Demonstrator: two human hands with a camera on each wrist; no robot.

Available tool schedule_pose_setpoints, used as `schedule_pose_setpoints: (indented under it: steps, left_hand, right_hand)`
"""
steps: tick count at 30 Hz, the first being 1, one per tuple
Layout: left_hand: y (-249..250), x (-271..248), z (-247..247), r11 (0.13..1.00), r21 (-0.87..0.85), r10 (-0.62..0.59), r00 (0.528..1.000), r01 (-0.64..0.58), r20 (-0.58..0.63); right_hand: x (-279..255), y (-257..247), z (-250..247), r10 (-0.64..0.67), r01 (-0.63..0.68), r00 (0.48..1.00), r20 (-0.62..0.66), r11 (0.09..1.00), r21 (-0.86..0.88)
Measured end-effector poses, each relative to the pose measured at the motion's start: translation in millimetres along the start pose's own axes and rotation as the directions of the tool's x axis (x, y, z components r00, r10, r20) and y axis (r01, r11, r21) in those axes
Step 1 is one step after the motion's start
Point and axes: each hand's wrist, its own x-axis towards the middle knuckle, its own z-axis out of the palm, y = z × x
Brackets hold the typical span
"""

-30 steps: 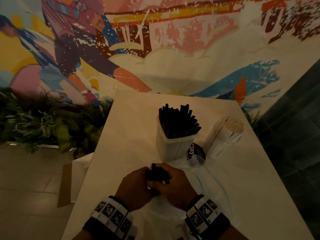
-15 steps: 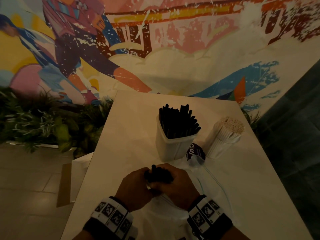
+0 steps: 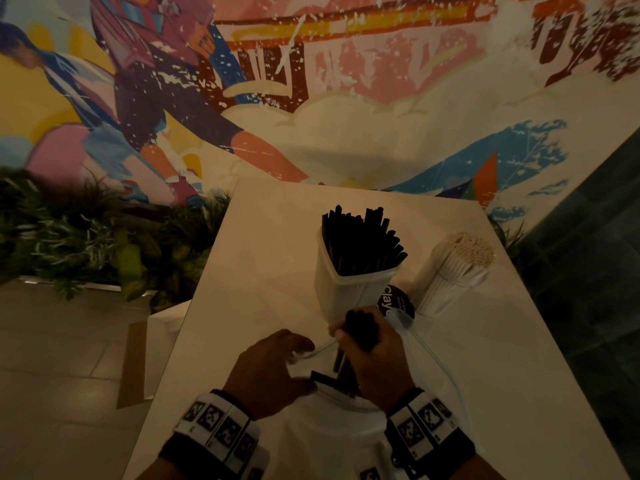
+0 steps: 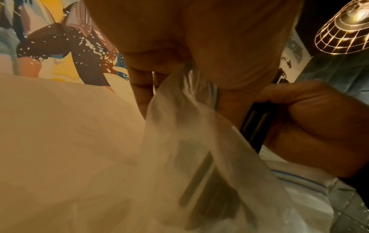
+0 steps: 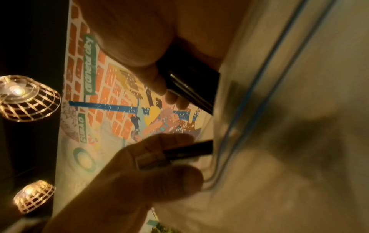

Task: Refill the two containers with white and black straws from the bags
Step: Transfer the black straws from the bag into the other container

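A clear square container (image 3: 346, 296) in mid-table holds upright black straws (image 3: 360, 244). To its right stands a round container of white straws (image 3: 453, 271). My right hand (image 3: 349, 337) grips a bundle of black straws (image 3: 362, 329), its top just in front of the black-straw container. The bundle's lower ends still reach into the mouth of a clear plastic bag (image 3: 332, 424) lying near the table's front. My left hand (image 3: 298, 351) pinches the bag's edge (image 4: 189, 126) to the left of the bundle. In the right wrist view the gripped black straws (image 5: 191, 85) stick out beside the bag's blue zip line (image 5: 279, 78).
The white table (image 3: 263, 271) runs back to a painted wall. A round purple label (image 3: 396, 303) lies between the two containers. Plants (image 3: 104, 244) line the floor left of the table, and a dark wall stands on the right.
Both hands were clasped together on the bundle. Now the right hand has drawn the black straws up and forward towards the container, and the left hand has moved apart to the left, holding the bag.
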Motion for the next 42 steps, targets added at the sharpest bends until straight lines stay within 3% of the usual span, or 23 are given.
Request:
schedule_pose_setpoints:
  steps: [4,9,13,16,22,25,28,30,33,35,37,41,42]
  left_hand:
    - [-2,0,1,0.999,-0.026,0.022,1.000,-0.022,-0.021]
    - [1,-1,1,0.995,-0.081,0.047,0.998,-0.051,-0.049]
    - [-4,-7,1,0.979,-0.192,0.047,0.995,-0.064,-0.088]
    - [-7,-11,2,0.983,-0.177,0.042,0.999,-0.048,-0.034]
    - [-13,-15,1,0.985,-0.172,-0.002,0.995,0.020,0.104]
    - [-14,-14,7,0.991,-0.132,0.029,0.998,-0.022,0.056]
    - [-22,-9,17,0.970,-0.232,0.057,0.996,-0.071,-0.068]
    - [-21,-7,21,0.932,-0.347,0.061,0.987,-0.108,-0.146]
    - [-13,-6,22,0.929,-0.334,0.087,0.972,-0.159,-0.220]
    - [-12,-7,22,0.926,-0.339,0.084,0.967,-0.165,-0.242]
    - [-15,-7,24,0.930,-0.331,0.077,0.964,-0.161,-0.254]
    - [-18,-7,27,0.934,-0.313,0.087,0.957,-0.174,-0.275]
    - [-18,-7,27,0.932,-0.317,0.084,0.955,-0.176,-0.284]
  right_hand:
    - [6,-8,-14,-0.056,0.058,0.992,-0.117,0.998,0.008]
    - [-3,20,-8,0.200,-0.200,0.980,-0.007,0.980,0.025]
    - [-6,21,-8,0.209,-0.203,0.977,-0.041,0.973,0.110]
    - [-8,32,-6,0.300,-0.300,0.954,0.019,0.951,0.071]
    - [-11,33,-11,0.302,-0.294,0.937,0.175,0.953,-0.071]
    - [-14,21,-9,0.275,-0.125,0.864,0.421,0.928,-0.350]
    - [-11,10,-1,0.260,0.126,0.794,0.549,0.814,-0.567]
    - [-9,2,8,0.351,0.164,0.738,0.576,0.735,-0.658]
    - [-13,-3,16,0.498,0.133,0.633,0.593,0.685,-0.717]
    - [-12,-4,17,0.461,0.131,0.659,0.595,0.708,-0.694]
    - [-9,-4,18,0.375,0.130,0.723,0.579,0.751,-0.648]
    - [-11,-2,18,0.435,0.184,0.643,0.630,0.710,-0.679]
    - [-10,-1,18,0.387,0.251,0.669,0.634,0.685,-0.684]
